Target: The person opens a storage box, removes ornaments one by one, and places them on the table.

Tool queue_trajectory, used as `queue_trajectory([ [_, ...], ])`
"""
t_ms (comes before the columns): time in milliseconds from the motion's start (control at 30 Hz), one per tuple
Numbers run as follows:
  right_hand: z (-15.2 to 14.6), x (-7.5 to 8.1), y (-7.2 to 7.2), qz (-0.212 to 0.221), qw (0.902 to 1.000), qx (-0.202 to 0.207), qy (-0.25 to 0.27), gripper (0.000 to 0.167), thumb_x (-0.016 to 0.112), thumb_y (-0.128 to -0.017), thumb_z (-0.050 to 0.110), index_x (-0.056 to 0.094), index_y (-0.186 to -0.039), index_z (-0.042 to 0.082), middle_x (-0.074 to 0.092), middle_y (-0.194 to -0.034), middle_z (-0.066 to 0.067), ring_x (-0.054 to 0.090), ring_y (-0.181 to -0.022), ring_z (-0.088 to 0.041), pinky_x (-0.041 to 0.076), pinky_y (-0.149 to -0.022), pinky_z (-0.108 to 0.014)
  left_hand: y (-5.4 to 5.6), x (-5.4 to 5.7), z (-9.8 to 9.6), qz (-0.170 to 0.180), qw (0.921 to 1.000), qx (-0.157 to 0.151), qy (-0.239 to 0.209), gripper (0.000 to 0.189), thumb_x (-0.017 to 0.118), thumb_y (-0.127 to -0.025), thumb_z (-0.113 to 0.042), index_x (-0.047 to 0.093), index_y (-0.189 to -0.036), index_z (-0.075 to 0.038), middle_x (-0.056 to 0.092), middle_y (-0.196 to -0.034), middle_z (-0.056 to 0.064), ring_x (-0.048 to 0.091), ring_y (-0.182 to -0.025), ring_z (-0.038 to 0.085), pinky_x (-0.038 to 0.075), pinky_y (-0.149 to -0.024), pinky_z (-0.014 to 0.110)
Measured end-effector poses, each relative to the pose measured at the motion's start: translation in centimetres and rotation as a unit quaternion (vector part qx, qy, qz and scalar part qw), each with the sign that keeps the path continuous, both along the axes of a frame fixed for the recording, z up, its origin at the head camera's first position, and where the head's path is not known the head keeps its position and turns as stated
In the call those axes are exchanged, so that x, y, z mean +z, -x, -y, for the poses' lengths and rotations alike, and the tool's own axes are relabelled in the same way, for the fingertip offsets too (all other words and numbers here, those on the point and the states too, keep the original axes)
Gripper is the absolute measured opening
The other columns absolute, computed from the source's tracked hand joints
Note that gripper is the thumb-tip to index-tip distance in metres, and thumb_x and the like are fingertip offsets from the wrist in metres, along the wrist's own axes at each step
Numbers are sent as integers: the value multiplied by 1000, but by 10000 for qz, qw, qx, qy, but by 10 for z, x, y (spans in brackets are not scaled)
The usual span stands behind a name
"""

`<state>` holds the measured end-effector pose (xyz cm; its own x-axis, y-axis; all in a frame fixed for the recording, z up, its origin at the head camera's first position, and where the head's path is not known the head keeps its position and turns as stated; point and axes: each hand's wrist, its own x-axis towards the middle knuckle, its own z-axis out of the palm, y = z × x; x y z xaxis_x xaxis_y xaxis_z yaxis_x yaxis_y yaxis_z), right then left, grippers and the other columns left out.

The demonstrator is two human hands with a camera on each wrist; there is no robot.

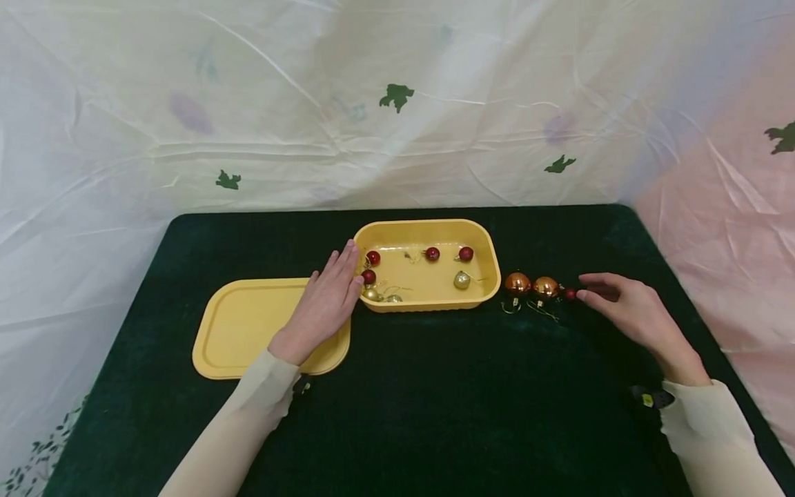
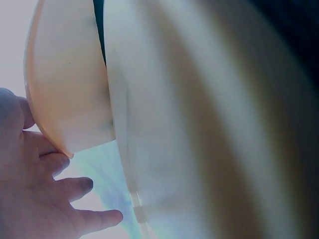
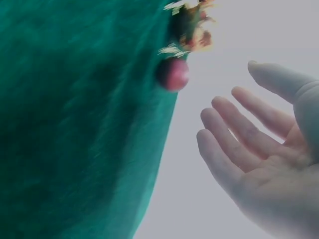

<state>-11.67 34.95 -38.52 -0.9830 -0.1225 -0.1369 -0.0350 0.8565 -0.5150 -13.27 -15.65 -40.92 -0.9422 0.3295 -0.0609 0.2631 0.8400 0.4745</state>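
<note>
In the head view my left hand [image 1: 326,300] rests with straight fingers against the left end of a yellow plastic box [image 1: 428,306]. Its fingers also touch the box rim [image 2: 31,79] in the left wrist view. Small red and gold Christmas baubles lie inside, among them a red one [image 1: 466,254] and a gold one [image 1: 462,280]. Right of the box sit two copper-orange baubles [image 1: 546,288] with hanging loops. Beside them is a small red bauble [image 1: 570,294]. My right hand [image 1: 633,310] is close to it, fingers relaxed and holding nothing; the right wrist view shows a gap to that bauble.
A yellow lid [image 1: 248,324] lies flat to the left of the box, partly under my left forearm and hand. Everything stands on a dark green cloth-covered table [image 1: 447,407]. A pale patterned curtain [image 1: 472,138] hangs behind the table's back edge.
</note>
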Motion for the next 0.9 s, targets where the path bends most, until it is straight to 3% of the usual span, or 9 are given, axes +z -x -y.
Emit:
queue_trajectory([
  [133,10,11,-5,-520,9986,-91,46,45,60,-106,37,63,-138,6,64,-132,-26,63,-114,-43,54,-83,-49,1,1,-1,-14,10000,20,-3,63,32,-114,-39,11,-167,-13,1,-174,-2,11,-159,32,18,-119,69],
  [233,24,20,-9,-815,9963,-80,254,43,61,-106,35,63,-139,9,61,-139,-23,58,-122,-46,45,-91,-68,2,1,-1,-13,10000,23,-13,63,32,-114,-39,11,-167,-13,1,-174,-2,12,-159,32,18,-119,70],
  [300,35,25,-11,-980,9942,-22,439,41,63,-105,34,64,-139,11,60,-141,-20,57,-125,-44,44,-94,-68,3,1,-1,-13,10000,19,-33,63,33,-114,-39,11,-167,-13,2,-174,-2,12,-159,32,18,-119,70],
  [333,42,28,-12,-1065,9929,14,523,40,64,-105,33,64,-140,13,61,-142,-18,56,-126,-42,44,-96,-66,3,1,-1,-18,10000,16,-26,63,33,-114,-39,12,-167,-13,2,-174,-2,12,-159,32,19,-119,70],
  [433,64,33,-14,-1336,9883,170,721,37,67,-103,31,66,-138,17,62,-142,-10,56,-128,-32,46,-106,-40,3,1,-1,-16,10000,4,-5,63,33,-114,-38,11,-167,-13,2,-174,-2,12,-159,32,19,-119,70],
  [533,85,35,-12,-1500,9838,431,888,35,69,-102,29,68,-136,21,64,-141,-3,57,-127,-24,41,-98,-15,2,0,0,-33,10000,4,3,63,33,-114,-38,11,-167,-13,3,-174,0,13,-158,33,20,-118,70],
  [567,91,36,-11,-1524,9823,533,953,35,69,-102,28,68,-136,21,64,-140,-2,58,-127,-23,40,-97,-14,2,0,0,-30,10000,7,-3,63,34,-114,-38,11,-167,-12,3,-174,0,13,-158,33,20,-118,70],
  [767,123,36,-3,-1432,9761,1030,1267,37,70,-101,28,66,-138,21,63,-140,0,59,-126,-24,48,-102,-48,0,1,-1,56,9999,54,-69,63,33,-114,-39,10,-167,-14,2,-173,-3,13,-159,32,19,-120,68],
  [900,143,32,3,-1279,9721,1382,1401,42,70,-101,31,64,-140,18,59,-143,-5,56,-129,-30,46,-103,-59,0,2,-1,45,10000,61,-39,63,33,-114,-38,10,-167,-14,2,-174,-2,13,-159,31,19,-120,68],
])
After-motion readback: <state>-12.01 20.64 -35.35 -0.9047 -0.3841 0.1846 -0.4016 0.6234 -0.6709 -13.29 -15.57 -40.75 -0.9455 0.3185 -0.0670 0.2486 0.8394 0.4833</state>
